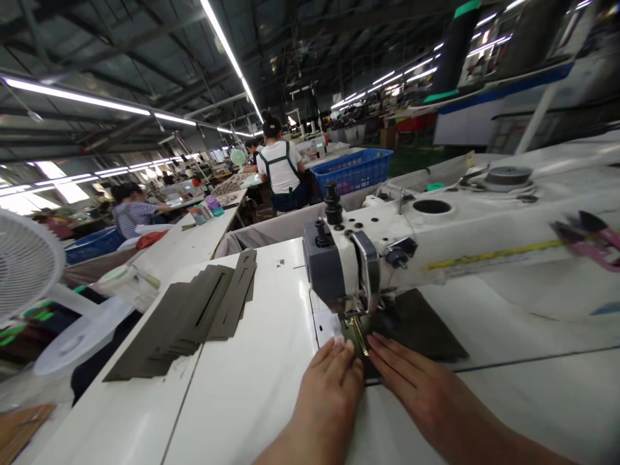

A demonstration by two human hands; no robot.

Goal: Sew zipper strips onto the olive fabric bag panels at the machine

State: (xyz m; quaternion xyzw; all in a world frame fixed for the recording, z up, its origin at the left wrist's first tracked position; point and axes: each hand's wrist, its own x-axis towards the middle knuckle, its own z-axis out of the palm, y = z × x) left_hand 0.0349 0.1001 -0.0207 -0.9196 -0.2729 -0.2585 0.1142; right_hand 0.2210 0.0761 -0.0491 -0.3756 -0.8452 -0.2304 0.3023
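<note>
A dark grey-brown fabric panel lies flat under the head of the sewing machine. Along it runs a gold-toothed zipper, its far end beneath the presser foot area. Left of the zipper, my left hand rests with fingertips on the near edge of the work, slightly bent. My right hand presses flat on the panel right of the zipper, fingers stretched out and side by side. Neither hand wraps round anything. The needle itself is too small to make out.
Left on the table lies a fanned stack of dark panels, some with slots. A white fan stands at far left. Pink-handled snips and a yellow tape measure are on the machine arm. Beyond are a blue basket and seated co-workers.
</note>
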